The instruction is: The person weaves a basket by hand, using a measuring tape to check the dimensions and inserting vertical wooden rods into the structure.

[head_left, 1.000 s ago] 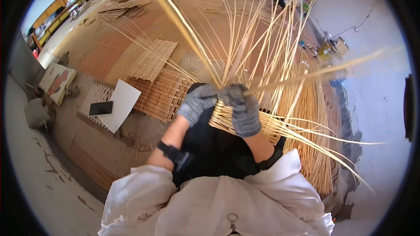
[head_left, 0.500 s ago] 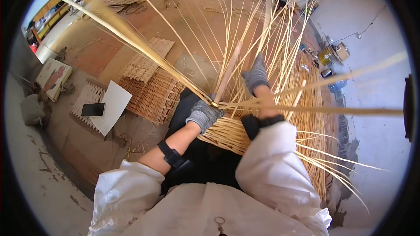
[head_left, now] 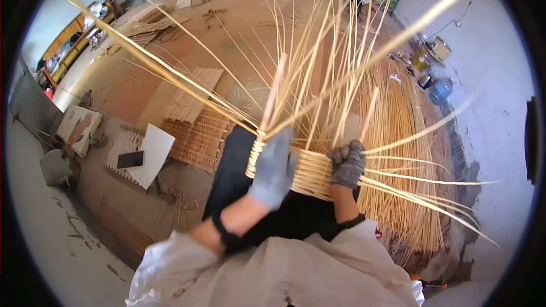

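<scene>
A partly woven wicker panel point(head_left: 311, 175) lies across my lap on black cloth point(head_left: 230, 156). Long pale withies fan up and outward from it, and a thick rod point(head_left: 274, 94) stands at its left end, another rod point(head_left: 369, 112) at its right. My right hand point(head_left: 348, 165), in a grey glove, is closed round the panel's right end with the fingers curled. Smeared by motion, my gloved left hand point(head_left: 274, 167) is over the panel's left part; its fingers do not show clearly. One thick withy point(head_left: 392, 51) slants up to the right from beside the left hand.
Loose withies point(head_left: 406, 204) lie in a big heap at right, by a blue water jug point(head_left: 441, 91) near the wall. On the left floor are finished wicker mats point(head_left: 196, 139), a white sheet point(head_left: 156, 153), a phone point(head_left: 130, 160) and a picture-covered pad point(head_left: 78, 129).
My right hand has come down from among the upright withies to the panel's right end. The left hand has shifted onto the weave, and the panel now sits more level.
</scene>
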Tool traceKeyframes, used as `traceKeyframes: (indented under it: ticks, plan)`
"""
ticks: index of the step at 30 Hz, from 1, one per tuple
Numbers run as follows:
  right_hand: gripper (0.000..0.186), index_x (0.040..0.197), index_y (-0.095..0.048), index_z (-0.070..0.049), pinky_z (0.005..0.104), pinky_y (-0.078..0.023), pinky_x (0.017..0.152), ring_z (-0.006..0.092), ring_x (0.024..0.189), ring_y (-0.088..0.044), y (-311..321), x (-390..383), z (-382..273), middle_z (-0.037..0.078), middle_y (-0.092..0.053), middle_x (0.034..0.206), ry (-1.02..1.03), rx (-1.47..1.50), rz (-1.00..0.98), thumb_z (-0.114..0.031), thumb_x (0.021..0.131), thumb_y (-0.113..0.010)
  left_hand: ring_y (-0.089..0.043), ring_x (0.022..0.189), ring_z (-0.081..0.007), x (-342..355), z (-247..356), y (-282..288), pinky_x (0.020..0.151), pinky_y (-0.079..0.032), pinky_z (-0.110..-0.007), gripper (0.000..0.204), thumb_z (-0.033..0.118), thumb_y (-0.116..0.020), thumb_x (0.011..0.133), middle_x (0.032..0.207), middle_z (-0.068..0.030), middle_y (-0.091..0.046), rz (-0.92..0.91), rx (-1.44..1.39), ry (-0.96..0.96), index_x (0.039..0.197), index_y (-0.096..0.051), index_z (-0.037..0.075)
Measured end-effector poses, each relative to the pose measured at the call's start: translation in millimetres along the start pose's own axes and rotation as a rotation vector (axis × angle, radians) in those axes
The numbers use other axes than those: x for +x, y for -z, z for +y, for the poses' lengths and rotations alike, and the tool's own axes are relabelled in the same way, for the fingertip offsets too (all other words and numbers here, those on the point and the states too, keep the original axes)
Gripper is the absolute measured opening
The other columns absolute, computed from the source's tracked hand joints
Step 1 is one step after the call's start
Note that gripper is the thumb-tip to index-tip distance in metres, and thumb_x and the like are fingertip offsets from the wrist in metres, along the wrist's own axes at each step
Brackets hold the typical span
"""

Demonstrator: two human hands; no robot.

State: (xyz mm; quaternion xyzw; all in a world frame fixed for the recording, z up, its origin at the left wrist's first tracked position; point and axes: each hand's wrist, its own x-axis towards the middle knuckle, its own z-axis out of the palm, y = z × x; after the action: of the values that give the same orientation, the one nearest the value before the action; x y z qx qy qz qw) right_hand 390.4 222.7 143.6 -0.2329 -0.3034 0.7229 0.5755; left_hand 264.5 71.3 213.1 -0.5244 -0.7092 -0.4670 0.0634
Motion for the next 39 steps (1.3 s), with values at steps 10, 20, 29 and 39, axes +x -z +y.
traceKeyframes:
  ticks: [10,20,29,39]
  plan:
    - [0.005,0.089,-0.049,-0.004,0.0311,-0.052,0.060,0.0128,0.054,-0.052,7,-26,-28,0.004,-0.051,0.064,-0.006,-0.144,0.006,-0.008,0.090,-0.049,-0.057,0.105,-0.0363,70,-41,-63,0.091,-0.046,-0.038,0.047,0.030,-0.063,0.079,0.111,-0.0277,-0.057,-0.641,0.300,0.333,0.114,-0.054,-0.001]
    - [0.050,0.126,-0.040,0.001,0.0288,-0.050,0.067,0.0194,0.075,-0.057,-78,87,-57,0.012,-0.058,0.091,0.783,-1.568,-0.223,-0.010,0.081,-0.061,-0.061,0.098,-0.0300,66,-34,-103,0.087,-0.046,-0.039,0.060,0.049,-0.070,0.068,0.100,-0.0199,-0.064,-0.884,0.166,0.559,0.107,-0.062,0.004]
    - [0.024,0.103,-0.056,-0.002,0.0343,-0.057,0.053,0.0205,0.072,-0.064,35,-53,-141,0.012,-0.063,0.082,-0.237,-1.070,0.184,-0.021,0.089,-0.055,-0.054,0.106,-0.0351,8,-19,-32,0.091,-0.044,-0.038,0.057,0.030,-0.073,0.073,0.114,-0.0208,-0.057,-0.149,-0.069,-0.004,0.117,-0.054,-0.001]
    - [0.024,0.094,-0.064,-0.002,0.0342,-0.049,0.074,0.0279,0.083,-0.062,-126,-31,-21,0.013,-0.065,0.086,0.291,-1.422,-1.003,-0.024,0.085,-0.058,-0.059,0.090,-0.0244,-17,-130,-23,0.079,-0.047,-0.031,0.060,0.014,-0.080,0.062,0.097,-0.0143,-0.060,-0.229,-0.593,0.543,0.113,-0.052,0.001]
